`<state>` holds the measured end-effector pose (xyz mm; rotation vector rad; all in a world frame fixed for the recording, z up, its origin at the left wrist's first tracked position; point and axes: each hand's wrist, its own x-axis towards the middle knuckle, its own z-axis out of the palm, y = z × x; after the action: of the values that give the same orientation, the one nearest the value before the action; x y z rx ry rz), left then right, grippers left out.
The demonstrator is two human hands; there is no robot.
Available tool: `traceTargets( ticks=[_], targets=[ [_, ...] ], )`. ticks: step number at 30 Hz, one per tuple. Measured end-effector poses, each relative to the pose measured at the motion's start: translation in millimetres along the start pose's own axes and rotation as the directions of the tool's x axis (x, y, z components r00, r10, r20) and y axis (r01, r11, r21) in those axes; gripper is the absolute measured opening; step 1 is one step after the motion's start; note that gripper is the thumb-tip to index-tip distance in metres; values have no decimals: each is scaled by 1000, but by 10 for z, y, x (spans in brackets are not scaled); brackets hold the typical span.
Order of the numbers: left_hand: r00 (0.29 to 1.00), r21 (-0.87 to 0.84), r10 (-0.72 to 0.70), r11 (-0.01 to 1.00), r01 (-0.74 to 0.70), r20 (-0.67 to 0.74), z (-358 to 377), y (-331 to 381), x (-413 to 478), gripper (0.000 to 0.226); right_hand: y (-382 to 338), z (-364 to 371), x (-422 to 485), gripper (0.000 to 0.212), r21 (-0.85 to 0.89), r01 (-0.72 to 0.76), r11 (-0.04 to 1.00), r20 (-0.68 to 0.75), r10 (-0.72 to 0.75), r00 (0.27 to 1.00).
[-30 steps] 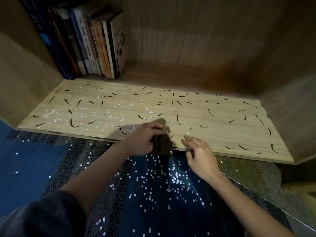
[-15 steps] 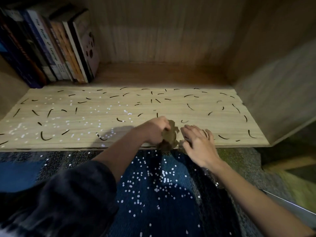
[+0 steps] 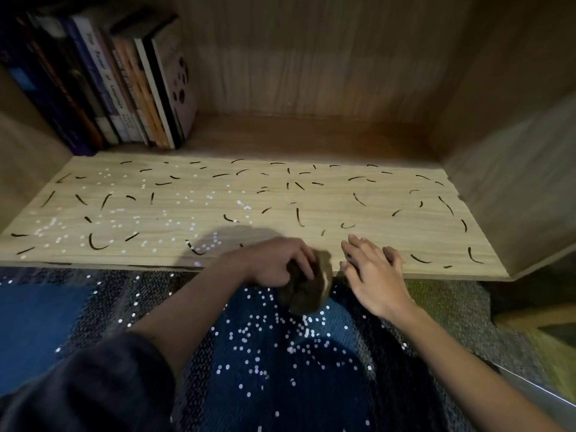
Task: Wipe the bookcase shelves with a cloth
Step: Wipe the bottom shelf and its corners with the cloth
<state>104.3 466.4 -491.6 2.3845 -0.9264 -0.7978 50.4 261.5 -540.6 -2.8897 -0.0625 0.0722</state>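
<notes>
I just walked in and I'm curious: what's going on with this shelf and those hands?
A person is cleaning a wooden bookcase shelf. Their left hand grips a bunched brown cloth at the shelf's front edge. The right hand lies open beside it, fingers on the wood. Dark curved marks and white specks are scattered across most of the shelf, so much wiping remains. A row of books stands at the back left.

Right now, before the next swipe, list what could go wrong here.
1. The left hand grips the cloth at the shelf's front edge; pulling outward would likely drop more white specks onto the carpet, already dotted with them.
2. The right hand lies flat on the shelf, so it may block the cloth's path to the dark marks beside it.
</notes>
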Motion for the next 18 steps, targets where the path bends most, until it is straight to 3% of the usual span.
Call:
traceTargets(
  ticks=[2, 3, 5, 7, 8, 10, 11, 15, 17, 18],
  targets=[
    [999, -166, 31, 986, -26, 30, -69, -48, -195, 49, -45, -25, 46, 42, 42, -1, 999, -52, 3, 999],
    [998, -273, 35, 961, -45, -44, -131, -62, -301, 49, -91, -37, 69, 40, 55, 14, 998, -81, -9, 997],
    [945, -545, -121, 836, -67, -303, -258, -130, -509, 51, -258, -16, 129, 40, 63, 101, 993, -112, -94, 989],
    [776, -708, -374, 694, -129, -509, -349, -275, -658, 53, -492, 40, 175, 42, 74, 212, 974, -107, -204, 973],
    [682, -714, -465, 689, -121, -564, -359, -388, -706, 54, -618, 74, 195, 42, 88, 254, 963, -99, -245, 964],
    [534, -619, -546, 783, 54, -645, -317, -665, -779, 57, -817, 138, 240, 39, 108, 321, 941, -94, -312, 946],
    [520, -534, -540, 826, 177, -662, -264, -781, -820, 58, -891, 174, 268, 38, 105, 348, 932, -89, -340, 936],
    [722, -48, -467, 854, 519, -510, 1, -913, -798, 59, -940, 260, 319, 41, 107, 332, 937, -56, -327, 943],
    [772, 76, -432, 850, 521, -467, -15, -810, -768, 60, -920, 280, 318, 43, 129, 310, 942, -56, -305, 951],
    [819, 58, -401, 885, 462, -409, -43, -726, -773, 58, -912, 285, 312, 43, 130, 313, 941, -50, -309, 950]
  ],
)
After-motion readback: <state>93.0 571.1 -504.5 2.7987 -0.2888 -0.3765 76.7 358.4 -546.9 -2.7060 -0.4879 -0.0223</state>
